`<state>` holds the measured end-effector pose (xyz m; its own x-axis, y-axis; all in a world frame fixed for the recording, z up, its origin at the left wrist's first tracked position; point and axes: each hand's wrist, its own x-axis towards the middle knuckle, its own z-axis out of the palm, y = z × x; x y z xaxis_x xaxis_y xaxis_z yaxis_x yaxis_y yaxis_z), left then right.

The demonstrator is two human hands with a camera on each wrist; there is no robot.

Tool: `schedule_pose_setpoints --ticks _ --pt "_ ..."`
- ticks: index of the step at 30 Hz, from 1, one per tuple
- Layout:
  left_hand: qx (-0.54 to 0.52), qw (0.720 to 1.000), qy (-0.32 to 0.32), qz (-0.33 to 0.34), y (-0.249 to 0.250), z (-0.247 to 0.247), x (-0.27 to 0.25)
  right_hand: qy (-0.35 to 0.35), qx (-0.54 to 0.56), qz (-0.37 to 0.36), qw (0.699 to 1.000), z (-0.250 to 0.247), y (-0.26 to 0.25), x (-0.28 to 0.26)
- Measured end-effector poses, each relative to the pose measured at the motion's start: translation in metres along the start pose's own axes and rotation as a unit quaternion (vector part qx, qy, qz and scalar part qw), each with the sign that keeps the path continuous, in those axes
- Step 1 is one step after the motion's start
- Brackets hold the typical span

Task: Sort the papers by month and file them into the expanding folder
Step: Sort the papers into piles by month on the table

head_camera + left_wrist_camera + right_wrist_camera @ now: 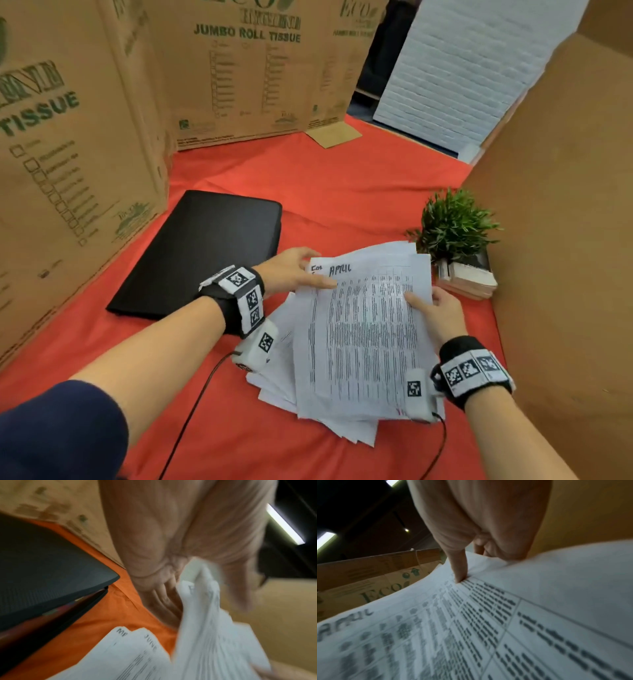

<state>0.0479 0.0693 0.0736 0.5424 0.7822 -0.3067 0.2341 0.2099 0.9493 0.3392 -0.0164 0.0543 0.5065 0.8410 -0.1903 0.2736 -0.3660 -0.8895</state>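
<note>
From my head view the light is bright and even, with only soft shadows under the forearms on the red worktop; the cardboard boxes bow outward at the frame edges from the wide lens. My left wrist view is heavily motion-blurred, the left hand and papers smeared, with a ceiling light strip glaring at upper right against darkness. In my right wrist view the sheet's print blurs toward the bottom, and a second light strip shines at the left edge.
</note>
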Motion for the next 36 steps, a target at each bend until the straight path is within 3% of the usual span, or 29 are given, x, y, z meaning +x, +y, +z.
schedule_pose_setpoints --ticks 2,4,6,8,10,12,16,19,21,24,28,31,33,36 --pt "0.108 0.993 0.028 0.025 -0.007 0.007 0.012 0.036 0.012 0.013 0.999 -0.004 0.002 -0.004" --pt "0.164 0.98 0.107 0.039 -0.011 0.012 0.025 0.009 0.104 0.043 0.994 -0.01 0.007 -0.006" --pt "0.123 0.975 0.17 0.067 -0.006 0.019 0.03 -0.066 0.172 0.084 0.979 -0.017 0.011 -0.009" --pt "0.0 0.978 0.185 0.099 0.005 0.026 0.03 -0.111 0.161 0.068 0.978 -0.019 0.004 -0.014" --pt "-0.101 0.97 0.179 0.128 0.024 0.03 0.031 -0.077 0.133 0.013 0.988 -0.023 -0.01 -0.015" --pt "-0.119 0.96 0.196 0.163 0.045 0.032 0.037 -0.037 0.115 -0.057 0.991 -0.03 -0.03 -0.013" --pt "0.0 0.945 0.254 0.207 0.079 0.035 0.046 -0.003 0.122 -0.13 0.984 -0.036 -0.06 -0.014" --pt "0.073 0.915 0.301 0.259 0.089 0.034 0.045 0.026 0.139 -0.12 0.983 -0.029 -0.06 -0.016" --pt "0.099 0.929 0.291 0.208 0.074 0.03 0.046 0.056 0.117 -0.067 0.989 -0.018 -0.043 -0.019" --pt "0.222 0.956 0.173 0.088 0.026 0.023 0.047 0.083 0.092 0.05 0.991 0.007 -0.001 -0.028" --pt "0.315 0.942 0.113 -0.033 -0.049 0.02 0.04 0.087 -0.027 0.167 0.982 0.043 0.064 -0.039" --pt "0.348 0.927 0.063 -0.125 -0.093 0.027 0.037 0.075 -0.102 0.263 0.956 0.063 0.095 -0.046" --pt "0.359 0.917 0.048 -0.166 -0.11 0.033 0.034 0.084 -0.086 0.308 0.944 0.069 0.104 -0.046" --pt "0.432 0.886 0.046 -0.162 -0.119 0.045 0.028 0.07 -0.014 0.34 0.938 0.071 0.103 -0.044"
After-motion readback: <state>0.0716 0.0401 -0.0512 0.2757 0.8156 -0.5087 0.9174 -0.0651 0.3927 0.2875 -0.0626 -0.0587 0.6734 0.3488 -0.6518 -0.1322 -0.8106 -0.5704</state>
